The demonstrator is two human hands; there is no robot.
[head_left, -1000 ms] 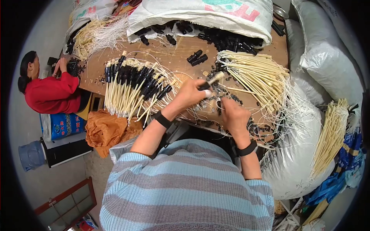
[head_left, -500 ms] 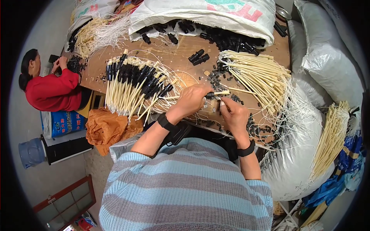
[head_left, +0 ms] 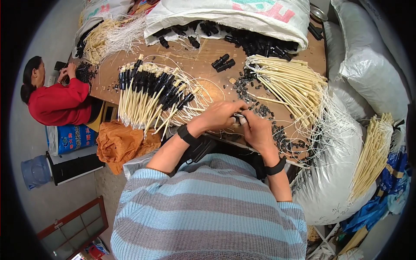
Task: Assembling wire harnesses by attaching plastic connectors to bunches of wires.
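Observation:
My left hand (head_left: 220, 115) and my right hand (head_left: 258, 130) meet at the table's front edge, fingers closed and touching. Between them the left hand grips a black plastic connector, now mostly hidden by fingers; only a small pale and dark bit shows. What the right fingertips pinch is too small to make out. Left of my hands lies a fanned row of cream tubes with black connectors (head_left: 149, 84) and thin white cords. To the right rests a pile of bare cream tubes (head_left: 288, 82). Small black plastic pieces (head_left: 262, 111) are scattered beside my right hand.
Two loose black connectors (head_left: 223, 63) lie mid-table. Behind them an open white sack (head_left: 229, 15) spills more connectors. Full white sacks (head_left: 372, 60) crowd the right side. At the far left a person in red (head_left: 60, 99) works at the same table (head_left: 182, 56).
My hands have drawn together, the left moving slightly right and the right slightly left and down. The connector and cream tube end, visible before in the left hand, are now largely covered.

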